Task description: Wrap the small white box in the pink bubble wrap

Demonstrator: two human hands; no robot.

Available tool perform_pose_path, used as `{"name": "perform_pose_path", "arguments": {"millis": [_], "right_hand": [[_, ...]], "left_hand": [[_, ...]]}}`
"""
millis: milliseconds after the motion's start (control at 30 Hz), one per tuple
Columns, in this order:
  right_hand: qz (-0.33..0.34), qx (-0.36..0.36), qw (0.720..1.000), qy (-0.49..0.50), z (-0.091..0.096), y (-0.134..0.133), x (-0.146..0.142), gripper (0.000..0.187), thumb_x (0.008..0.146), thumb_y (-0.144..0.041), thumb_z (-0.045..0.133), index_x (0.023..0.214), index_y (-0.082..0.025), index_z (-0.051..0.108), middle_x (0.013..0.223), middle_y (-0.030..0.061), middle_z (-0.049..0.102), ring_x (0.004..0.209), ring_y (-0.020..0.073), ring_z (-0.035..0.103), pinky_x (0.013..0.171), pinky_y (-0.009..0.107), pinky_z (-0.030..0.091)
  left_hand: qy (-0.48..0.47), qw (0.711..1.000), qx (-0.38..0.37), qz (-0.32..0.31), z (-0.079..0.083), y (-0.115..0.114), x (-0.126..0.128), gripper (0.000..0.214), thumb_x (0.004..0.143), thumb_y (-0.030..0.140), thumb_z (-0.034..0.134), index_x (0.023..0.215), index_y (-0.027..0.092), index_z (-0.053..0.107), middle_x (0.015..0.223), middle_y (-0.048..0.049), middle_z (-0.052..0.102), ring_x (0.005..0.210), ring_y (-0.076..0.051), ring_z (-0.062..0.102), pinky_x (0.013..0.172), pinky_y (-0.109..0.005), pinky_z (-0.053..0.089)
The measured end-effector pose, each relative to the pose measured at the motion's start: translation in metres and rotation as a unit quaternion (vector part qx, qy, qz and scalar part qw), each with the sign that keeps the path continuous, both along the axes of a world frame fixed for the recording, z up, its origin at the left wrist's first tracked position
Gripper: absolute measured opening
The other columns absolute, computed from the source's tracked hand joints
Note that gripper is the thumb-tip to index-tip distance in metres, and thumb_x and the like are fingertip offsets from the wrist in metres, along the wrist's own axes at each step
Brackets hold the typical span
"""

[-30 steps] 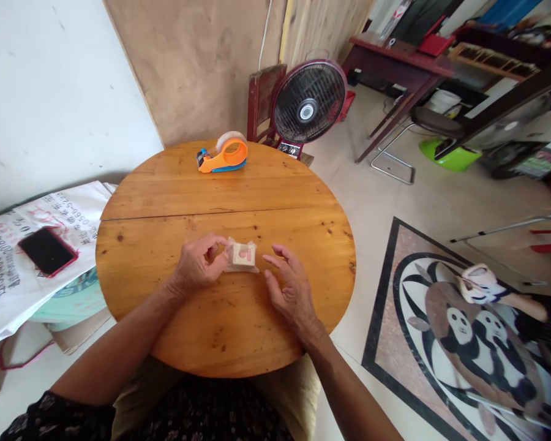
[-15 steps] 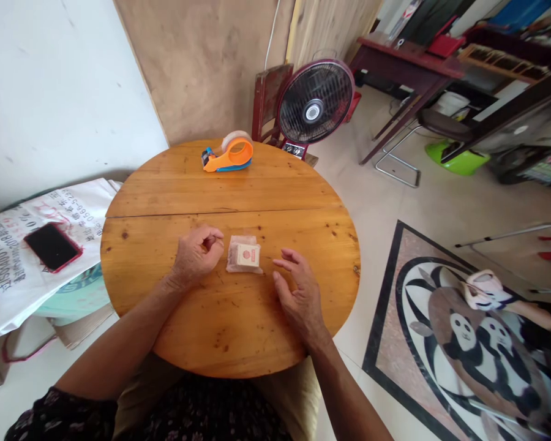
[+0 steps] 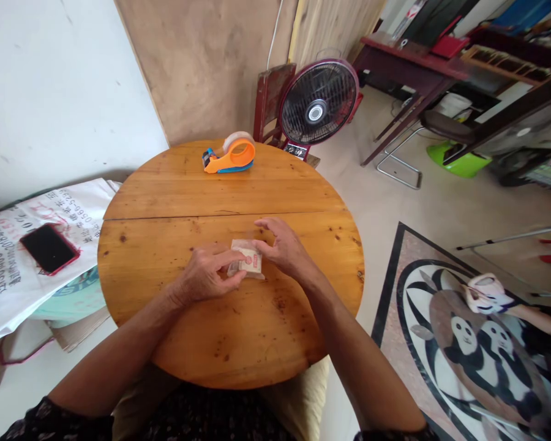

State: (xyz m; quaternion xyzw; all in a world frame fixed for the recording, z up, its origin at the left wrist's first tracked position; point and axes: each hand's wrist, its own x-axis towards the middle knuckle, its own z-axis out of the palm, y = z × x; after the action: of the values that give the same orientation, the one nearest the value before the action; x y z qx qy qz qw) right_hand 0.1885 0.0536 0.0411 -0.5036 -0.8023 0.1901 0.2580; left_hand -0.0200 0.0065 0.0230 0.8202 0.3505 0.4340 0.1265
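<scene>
A small pale box with red print [image 3: 253, 262] lies on a sheet of bubble wrap [image 3: 241, 245] in the middle of the round wooden table [image 3: 220, 343]. From the left, my left hand [image 3: 211, 269] reaches over the box, its index finger and thumb spread apart at the box's left side. My right hand [image 3: 282, 244] is at the upper right edge of the wrap, thumb near the wrap and fingers parted. Whether either hand presses on the wrap is hard to make out.
An orange tape dispenser [image 3: 232, 156] stands at the table's far side. Beyond it is a fan [image 3: 316, 110] by a wooden chair. A phone [image 3: 49, 248] rests on a white sack [image 3: 4, 245] at left. Another person's gloved hand [image 3: 487, 294] shows at right.
My left hand has moved right onto the box and opened its fingers. My right hand has moved up and left to the edge of the wrap. The view has shifted slightly.
</scene>
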Motion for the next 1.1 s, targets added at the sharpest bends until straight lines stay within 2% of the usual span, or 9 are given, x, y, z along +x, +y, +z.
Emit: {"name": "perform_pose_path", "arguments": {"millis": [100, 233, 367, 467, 667, 800, 900, 1000, 1100], "right_hand": [[0.022, -0.021, 0.999, -0.043, 0.005, 0.005, -0.007, 0.036, 0.077, -0.023, 0.067, 0.113, -0.018, 0.064, 0.115, 0.0097, 0.068, 0.108, 0.0253, 0.061, 0.094, 0.041, 0.047], [0.001, -0.045, 0.996, -0.076, 0.012, 0.010, -0.012, 0.036, 0.076, -0.020, 0.067, 0.112, -0.016, 0.065, 0.111, 0.0099, 0.069, 0.104, 0.0252, 0.063, 0.092, 0.040, 0.047], [-0.016, -0.105, 0.994, -0.029, 0.016, 0.018, -0.007, 0.044, 0.078, -0.020, 0.064, 0.122, -0.015, 0.060, 0.114, 0.0110, 0.069, 0.099, 0.0226, 0.065, 0.085, 0.036, 0.051], [0.008, -0.160, 0.987, 0.010, 0.013, 0.024, -0.003, 0.048, 0.076, -0.021, 0.067, 0.123, -0.015, 0.059, 0.113, 0.0110, 0.069, 0.098, 0.0209, 0.066, 0.083, 0.033, 0.052], [0.012, -0.125, 0.992, 0.017, 0.004, 0.030, -0.012, 0.032, 0.075, -0.013, 0.061, 0.106, -0.018, 0.067, 0.092, 0.0030, 0.072, 0.082, 0.0167, 0.066, 0.078, 0.030, 0.052], [-0.002, -0.119, 0.993, -0.006, 0.007, 0.034, -0.009, 0.044, 0.073, -0.012, 0.061, 0.117, -0.016, 0.065, 0.103, 0.0069, 0.070, 0.085, 0.0177, 0.064, 0.077, 0.030, 0.051], [-0.003, -0.171, 0.985, 0.007, 0.010, 0.037, -0.002, 0.046, 0.077, -0.019, 0.061, 0.123, -0.014, 0.061, 0.103, 0.0084, 0.069, 0.083, 0.0167, 0.063, 0.075, 0.030, 0.051], [0.003, -0.214, 0.976, 0.028, 0.009, 0.038, -0.001, 0.047, 0.078, -0.028, 0.064, 0.123, -0.014, 0.059, 0.093, 0.0057, 0.068, 0.077, 0.0159, 0.062, 0.070, 0.028, 0.050], [0.012, -0.258, 0.965, 0.042, 0.007, 0.040, -0.009, 0.051, 0.075, -0.024, 0.066, 0.124, -0.012, 0.057, 0.083, 0.0023, 0.065, 0.071, 0.0144, 0.058, 0.063, 0.026, 0.047]], "left_hand": [[0.012, 1.000, 0.005, 0.002, -0.001, -0.001, 0.001, 0.012, 0.080, 0.024, 0.064, 0.090, 0.020, 0.069, 0.056, 0.0040, 0.055, 0.051, -0.010, 0.050, 0.054, -0.023, 0.041], [0.044, 0.999, 0.025, 0.007, -0.003, -0.001, 0.002, 0.015, 0.080, 0.025, 0.065, 0.094, 0.020, 0.070, 0.056, 0.0042, 0.056, 0.052, -0.012, 0.053, 0.055, -0.024, 0.042], [0.052, 0.998, 0.023, 0.016, -0.005, -0.002, 0.002, 0.013, 0.080, 0.025, 0.065, 0.092, 0.021, 0.069, 0.055, 0.0042, 0.056, 0.053, -0.012, 0.054, 0.056, -0.024, 0.041], [0.052, 0.998, 0.020, 0.017, -0.006, -0.002, 0.003, 0.012, 0.081, 0.024, 0.063, 0.092, 0.022, 0.068, 0.056, 0.0039, 0.056, 0.055, -0.012, 0.055, 0.057, -0.024, 0.041], [0.054, 0.998, 0.021, 0.017, -0.005, -0.001, 0.003, 0.009, 0.081, 0.023, 0.064, 0.089, 0.022, 0.068, 0.055, 0.0044, 0.055, 0.051, -0.012, 0.052, 0.055, -0.025, 0.040], [0.057, 0.998, 0.025, 0.016, -0.006, -0.001, 0.003, 0.008, 0.081, 0.023, 0.065, 0.089, 0.021, 0.068, 0.054, 0.0048, 0.055, 0.051, -0.012, 0.052, 0.055, -0.025, 0.040], [0.057, 0.998, 0.026, 0.011, -0.006, -0.001, 0.003, 0.009, 0.081, 0.022, 0.065, 0.089, 0.020, 0.067, 0.055, 0.0048, 0.056, 0.050, -0.011, 0.051, 0.056, -0.025, 0.039], [0.056, 0.998, 0.027, 0.015, -0.006, 0.000, 0.003, 0.008, 0.081, 0.022, 0.065, 0.088, 0.020, 0.067, 0.054, 0.0050, 0.055, 0.050, -0.011, 0.050, 0.055, -0.025, 0.039], [0.056, 0.998, 0.031, 0.017, -0.006, 0.000, 0.003, 0.009, 0.081, 0.023, 0.065, 0.089, 0.020, 0.068, 0.054, 0.0050, 0.054, 0.049, -0.012, 0.050, 0.054, -0.025, 0.038]]}}
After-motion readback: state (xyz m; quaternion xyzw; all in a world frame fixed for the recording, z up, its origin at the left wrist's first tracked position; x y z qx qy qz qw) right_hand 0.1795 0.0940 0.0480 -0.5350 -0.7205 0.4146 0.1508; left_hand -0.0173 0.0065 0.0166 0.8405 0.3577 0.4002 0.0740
